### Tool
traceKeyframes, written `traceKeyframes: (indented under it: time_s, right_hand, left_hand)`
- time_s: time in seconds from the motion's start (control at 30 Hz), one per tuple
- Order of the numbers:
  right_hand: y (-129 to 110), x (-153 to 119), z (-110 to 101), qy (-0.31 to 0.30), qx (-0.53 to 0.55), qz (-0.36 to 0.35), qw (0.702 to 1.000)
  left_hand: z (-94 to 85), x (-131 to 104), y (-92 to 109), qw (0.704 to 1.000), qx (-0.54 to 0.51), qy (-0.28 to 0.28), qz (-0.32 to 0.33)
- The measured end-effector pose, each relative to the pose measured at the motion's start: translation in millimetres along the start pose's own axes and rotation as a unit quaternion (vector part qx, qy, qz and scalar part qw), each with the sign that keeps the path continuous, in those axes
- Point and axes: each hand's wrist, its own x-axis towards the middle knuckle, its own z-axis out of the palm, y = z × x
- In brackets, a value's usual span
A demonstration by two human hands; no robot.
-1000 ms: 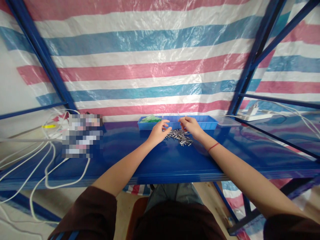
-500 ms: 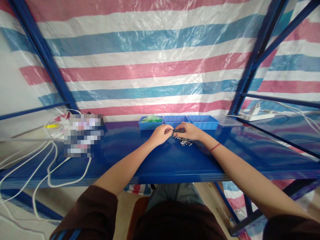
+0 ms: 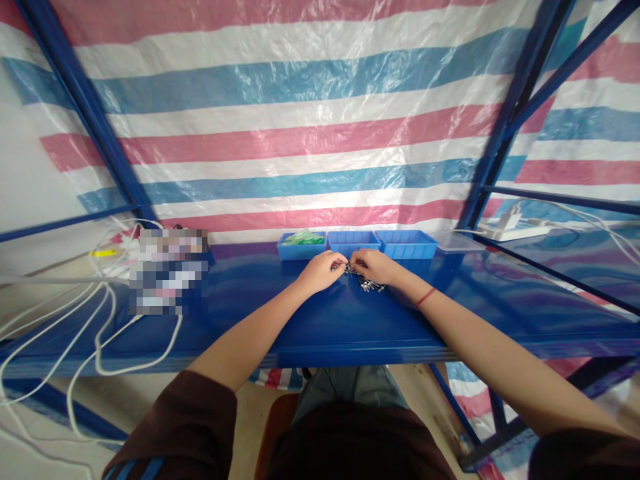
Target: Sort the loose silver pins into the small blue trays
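A pile of small dark and silvery metal pieces (image 3: 371,285) lies on the blue table (image 3: 320,320), partly under my right hand. My left hand (image 3: 325,271) is closed just left of the pile, fingertips pinched on something too small to make out. Close beside it, almost touching, my right hand (image 3: 375,267) has its fingers curled down over the pieces, and what they grip is hidden. Behind the hands stand three blue bins in a row: the left bin (image 3: 295,252) holds green packets (image 3: 303,237), next to the middle bin (image 3: 354,240) and the right bin (image 3: 407,251).
A clear plastic lid or tray (image 3: 460,243) lies right of the bins. Farther right is a white power strip (image 3: 517,230) with cables. At the left, white cables (image 3: 105,333) hang over the table edge near a blurred-out patch. Blue frame posts rise at both sides.
My right hand has moved slightly down and left over the pile, covering more of it. The dark pieces seen between my hands before are now mostly hidden. My left hand has barely moved.
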Motion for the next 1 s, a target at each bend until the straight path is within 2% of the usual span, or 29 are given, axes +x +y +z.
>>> traceKeyframes:
  time_s: [0.13, 0.2, 0.37, 0.53, 0.63, 0.73, 0.83, 0.9, 1.0]
  right_hand:
    - [-8.0, 0.1, -3.8, 0.077, 0.011, 0.058, 0.995]
    - [-11.0, 0.8, -5.2, 0.105, 0.032, 0.059, 0.992]
    - [-13.3, 3.5, -2.4, 0.107, 0.097, -0.029, 0.989]
    - [-13.6, 4.3, 2.0, 0.106, 0.174, -0.03, 0.979]
    - [-15.6, 4.0, 1.2, 0.125, 0.278, 0.029, 0.952]
    - [-18.6, 4.0, -2.2, 0.13, 0.394, 0.093, 0.905]
    - [-20.3, 4.3, -5.4, 0.118, 0.472, 0.111, 0.867]
    - [-20.1, 4.8, -6.0, 0.121, 0.488, 0.113, 0.857]
    - [-19.2, 5.5, -5.2, 0.141, 0.451, 0.117, 0.874]
  left_hand:
    - [0.9, 0.2, 0.5, 1.0, -0.009, 0.008, -0.018]
    - [0.6, 0.4, 2.1, 0.999, -0.017, 0.011, -0.028]
    - [-0.7, 1.6, 4.8, 1.0, -0.009, 0.006, -0.026]
    - [-1.9, 2.0, 6.1, 0.997, -0.063, 0.012, -0.042]
    - [-3.4, 2.3, 7.1, 0.996, -0.075, 0.021, -0.048]
    - [-3.2, 3.3, 6.2, 0.994, -0.089, 0.029, -0.064]
    - [-0.4, 4.4, 4.7, 0.984, -0.154, 0.027, -0.085]
    - [1.5, 4.7, 4.9, 0.979, -0.183, 0.02, -0.092]
    - [2.2, 4.0, 7.3, 0.982, -0.168, 0.026, -0.086]
